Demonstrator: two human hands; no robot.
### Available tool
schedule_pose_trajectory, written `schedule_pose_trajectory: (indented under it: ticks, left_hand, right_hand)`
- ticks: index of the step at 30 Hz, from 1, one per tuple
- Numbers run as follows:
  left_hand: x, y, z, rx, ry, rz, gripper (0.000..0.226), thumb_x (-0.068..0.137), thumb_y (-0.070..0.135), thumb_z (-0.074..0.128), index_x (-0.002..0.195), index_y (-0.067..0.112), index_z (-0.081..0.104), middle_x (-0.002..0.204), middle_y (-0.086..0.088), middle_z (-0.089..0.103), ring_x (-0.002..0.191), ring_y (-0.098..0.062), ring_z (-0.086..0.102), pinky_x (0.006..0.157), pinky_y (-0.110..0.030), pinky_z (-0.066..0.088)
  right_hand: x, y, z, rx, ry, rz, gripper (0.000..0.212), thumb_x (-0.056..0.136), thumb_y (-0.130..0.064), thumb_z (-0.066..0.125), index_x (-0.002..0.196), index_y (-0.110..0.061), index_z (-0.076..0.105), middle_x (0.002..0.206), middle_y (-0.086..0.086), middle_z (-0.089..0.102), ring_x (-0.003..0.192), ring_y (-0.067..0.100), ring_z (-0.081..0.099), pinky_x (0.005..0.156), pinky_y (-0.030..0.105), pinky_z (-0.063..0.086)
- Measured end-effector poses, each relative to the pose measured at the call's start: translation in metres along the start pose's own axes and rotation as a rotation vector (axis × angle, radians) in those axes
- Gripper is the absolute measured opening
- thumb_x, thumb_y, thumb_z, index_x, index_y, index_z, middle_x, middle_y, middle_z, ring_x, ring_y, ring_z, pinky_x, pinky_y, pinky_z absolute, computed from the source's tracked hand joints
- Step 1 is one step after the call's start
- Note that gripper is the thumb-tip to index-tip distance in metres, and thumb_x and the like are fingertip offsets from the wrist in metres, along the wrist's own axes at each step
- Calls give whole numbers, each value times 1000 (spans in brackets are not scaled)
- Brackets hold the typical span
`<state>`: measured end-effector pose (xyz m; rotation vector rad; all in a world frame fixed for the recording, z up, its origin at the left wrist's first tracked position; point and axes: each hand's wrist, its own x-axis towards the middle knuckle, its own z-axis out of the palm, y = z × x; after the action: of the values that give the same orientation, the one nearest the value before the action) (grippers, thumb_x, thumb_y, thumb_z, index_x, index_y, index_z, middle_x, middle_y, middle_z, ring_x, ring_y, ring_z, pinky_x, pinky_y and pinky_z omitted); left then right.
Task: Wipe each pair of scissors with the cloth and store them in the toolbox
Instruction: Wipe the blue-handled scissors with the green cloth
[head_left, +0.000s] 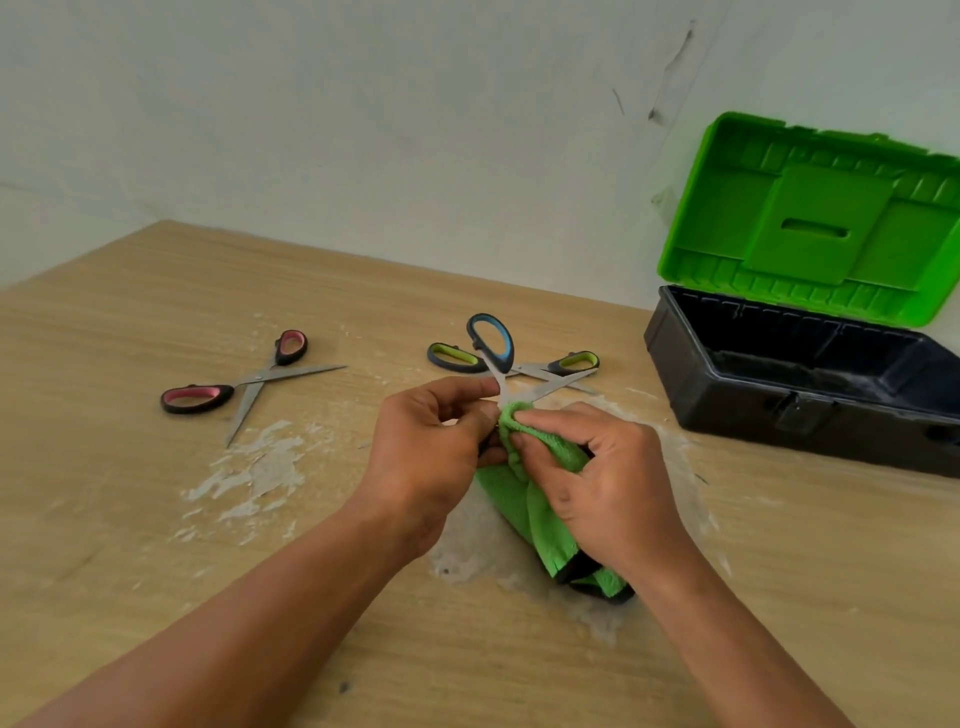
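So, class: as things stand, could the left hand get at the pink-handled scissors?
Probably yes, once freed: the left hand grips the blue-handled scissors, but the pink-handled scissors lie uncovered to its left.

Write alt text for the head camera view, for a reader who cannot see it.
A person's left hand holds open blue-handled scissors while the right hand presses a green microfibre cloth on the blades. Pink-handled scissors and green-handled scissors lie open on the wooden table; a black toolbox with a raised green lid stands at right.
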<state>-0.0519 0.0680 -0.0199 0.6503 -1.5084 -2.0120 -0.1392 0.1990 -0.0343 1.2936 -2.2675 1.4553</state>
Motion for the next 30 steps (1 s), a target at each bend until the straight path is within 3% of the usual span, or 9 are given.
schedule_pose_trajectory:
  ticks: [9, 15, 20, 23, 26, 30]
  left_hand:
    - [-4, 8, 0, -50, 5, -35, 19, 91, -8, 61, 93, 7, 73, 64, -3, 70, 55, -9, 69, 56, -21, 58]
    - [-1, 13, -4, -141, -7, -53, 20, 92, -9, 59, 100, 3, 71, 72, -13, 71, 60, -16, 72, 60, -23, 61]
    - [5, 22, -17, -136, -241, -183, 28, 89, -9, 60, 112, 5, 69, 84, -16, 76, 72, -21, 74, 72, -29, 63]
    - [10, 26, -27, 32, -340, -166, 31, 86, -7, 66, 115, 5, 69, 91, -18, 77, 81, -23, 76, 81, -30, 61]
    - [9, 28, -29, 162, -342, -92, 28, 85, -5, 69, 111, 4, 69, 86, -18, 78, 76, -20, 76, 68, -26, 60]
    - [4, 22, -19, 83, -248, -79, 11, 88, 0, 68, 98, 5, 70, 77, -12, 75, 70, -15, 72, 57, -24, 57]
  right_hand:
    - [-6, -5, -10, 31, -65, 39, 24, 87, -9, 80, 109, -19, 81, 98, -11, 77, 88, -2, 73, 78, 14, 57]
    - [-10, -8, -14, 82, -114, 93, 25, 87, -8, 80, 108, -21, 82, 99, -13, 79, 91, -5, 73, 82, 10, 55]
    - [-17, -8, -15, 210, -101, 156, 30, 86, -1, 78, 94, -30, 79, 87, -15, 79, 76, 7, 76, 70, 15, 59]
    - [-19, -8, -15, 262, -119, 197, 28, 86, -1, 78, 92, -28, 78, 84, -10, 79, 74, 16, 75, 68, 23, 61]
    - [-17, -8, -15, 266, -147, 174, 25, 87, -1, 77, 94, -26, 78, 87, -11, 78, 83, 7, 74, 74, 16, 58]
    - [-17, -8, -12, 240, -104, 153, 23, 87, -6, 78, 103, -21, 80, 94, -12, 79, 91, 3, 74, 80, 14, 57]
